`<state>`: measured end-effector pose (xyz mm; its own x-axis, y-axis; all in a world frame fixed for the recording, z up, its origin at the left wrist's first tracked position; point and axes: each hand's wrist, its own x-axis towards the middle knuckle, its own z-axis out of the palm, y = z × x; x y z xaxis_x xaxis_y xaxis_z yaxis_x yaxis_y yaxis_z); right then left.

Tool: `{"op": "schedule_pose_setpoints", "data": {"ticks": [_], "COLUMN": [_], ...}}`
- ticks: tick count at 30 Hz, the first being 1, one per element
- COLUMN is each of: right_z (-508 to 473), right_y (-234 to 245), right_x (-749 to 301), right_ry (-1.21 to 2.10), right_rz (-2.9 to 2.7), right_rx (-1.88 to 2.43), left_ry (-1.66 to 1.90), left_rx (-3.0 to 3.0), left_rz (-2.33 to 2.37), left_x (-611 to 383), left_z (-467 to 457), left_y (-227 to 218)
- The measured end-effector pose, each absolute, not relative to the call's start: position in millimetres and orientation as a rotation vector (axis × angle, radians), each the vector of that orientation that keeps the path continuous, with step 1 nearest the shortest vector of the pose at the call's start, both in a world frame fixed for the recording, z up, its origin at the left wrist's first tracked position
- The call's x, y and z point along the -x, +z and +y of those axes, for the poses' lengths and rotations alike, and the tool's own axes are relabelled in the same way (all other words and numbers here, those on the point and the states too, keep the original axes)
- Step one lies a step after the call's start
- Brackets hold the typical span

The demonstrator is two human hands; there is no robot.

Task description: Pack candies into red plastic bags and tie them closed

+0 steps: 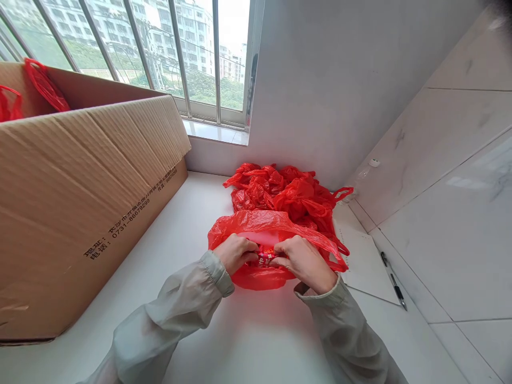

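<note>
An opened red plastic bag (262,280) lies on the white table in front of me. Inside its mouth is a small red packet with white lettering (264,260). From the left, my left hand (236,253) grips the packet's edge with bent fingers. On the other side my right hand (302,260) pinches it between thumb and fingers. Both hands reach into the bag's mouth, and the bag's film surrounds them. The lower part of the packet and anything under it are hidden.
Crumpled red plastic bags (280,186) are heaped behind, against the wall. A large cardboard box (80,202) stands at left with red bags inside. On the right lie a white notepad (366,261) and a pen (396,288), near a clear bottle (362,172).
</note>
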<state>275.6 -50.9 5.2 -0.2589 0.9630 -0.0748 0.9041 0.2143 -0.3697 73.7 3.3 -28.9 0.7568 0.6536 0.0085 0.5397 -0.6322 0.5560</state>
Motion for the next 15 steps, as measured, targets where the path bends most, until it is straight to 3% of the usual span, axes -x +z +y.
{"op": "schedule_pose_setpoints", "data": {"ticks": [8,15], "right_z": [-50,-53], "right_y": [-10,-5], "right_x": [-280,-273], "right_ry": [0.38,0.256], "right_rz": [-2.515,-2.541], "right_rx": [1.865,1.94], "left_ry": [0.111,0.238], "left_rx": [-2.51,-2.463], "left_rz": [0.87,1.178], "left_x": [-74,-73], "left_z": [-4,-2], "left_y": [-41,-37]}}
